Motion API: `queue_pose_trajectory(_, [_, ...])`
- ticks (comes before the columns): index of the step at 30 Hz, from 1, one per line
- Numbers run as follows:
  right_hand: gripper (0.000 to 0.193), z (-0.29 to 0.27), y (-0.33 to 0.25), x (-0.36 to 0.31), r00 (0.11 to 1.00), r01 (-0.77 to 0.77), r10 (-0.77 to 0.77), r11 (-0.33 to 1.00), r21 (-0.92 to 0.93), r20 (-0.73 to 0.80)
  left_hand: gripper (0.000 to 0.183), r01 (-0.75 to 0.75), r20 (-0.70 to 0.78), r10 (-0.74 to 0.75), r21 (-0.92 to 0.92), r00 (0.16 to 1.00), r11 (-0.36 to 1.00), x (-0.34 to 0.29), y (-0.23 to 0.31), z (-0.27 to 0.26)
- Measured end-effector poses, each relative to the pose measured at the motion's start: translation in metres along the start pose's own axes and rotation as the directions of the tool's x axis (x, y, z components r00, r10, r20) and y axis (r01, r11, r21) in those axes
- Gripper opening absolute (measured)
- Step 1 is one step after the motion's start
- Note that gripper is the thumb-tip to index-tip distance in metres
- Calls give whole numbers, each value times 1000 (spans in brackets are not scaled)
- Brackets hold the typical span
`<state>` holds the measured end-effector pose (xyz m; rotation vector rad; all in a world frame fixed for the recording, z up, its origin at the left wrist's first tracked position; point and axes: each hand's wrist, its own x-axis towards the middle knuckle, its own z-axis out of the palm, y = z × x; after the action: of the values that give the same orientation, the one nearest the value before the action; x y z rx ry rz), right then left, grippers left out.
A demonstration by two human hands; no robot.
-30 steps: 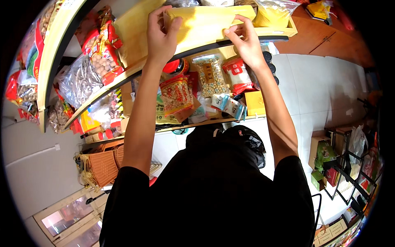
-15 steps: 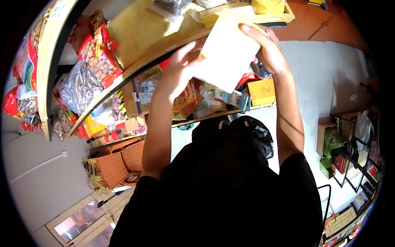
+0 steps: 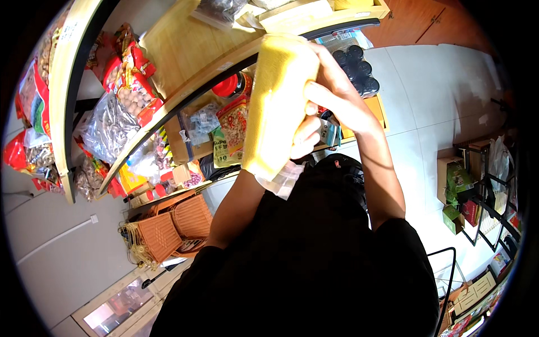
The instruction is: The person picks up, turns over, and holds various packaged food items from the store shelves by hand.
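Observation:
A bulging yellow bag (image 3: 278,106) is held up in front of me, tilted, with a clear crumpled plastic end hanging at its lower edge. What fills it looks fine and even, but I cannot make out what it is. My left hand (image 3: 304,137) passes behind the bag, so only its fingers show, curled round the right side. My right hand (image 3: 339,92) is closed on the bag's upper right edge, thumb in front. Both hands touch the same bag.
Beyond the bag runs a wooden display shelf (image 3: 191,42). Red-trimmed food bags (image 3: 137,95) and a clear bag (image 3: 109,123) lie on the left. Below are a red-lidded jar (image 3: 227,85) and a green pouch (image 3: 226,149). Orange woven baskets (image 3: 160,230) stand lower left, a black rack (image 3: 483,202) right.
The bag has turned from a pale, broad face to its yellow, rounded side and come lower and left. My left hand has moved from its left edge to behind it.

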<state>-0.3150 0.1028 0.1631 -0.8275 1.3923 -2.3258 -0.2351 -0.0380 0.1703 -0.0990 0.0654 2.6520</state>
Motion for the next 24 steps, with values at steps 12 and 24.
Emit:
queue_pose_trajectory(12, [41,-5,-13,-23,845,103,-102,994,-28,-525,63,30,-47,8,747,999,664,3,13,-5])
queue_pose_trajectory(24, [35,8,-41,-42,888,139,-30,968,207,-458,48,-157,66,338,955,939,251,6,-36,37])
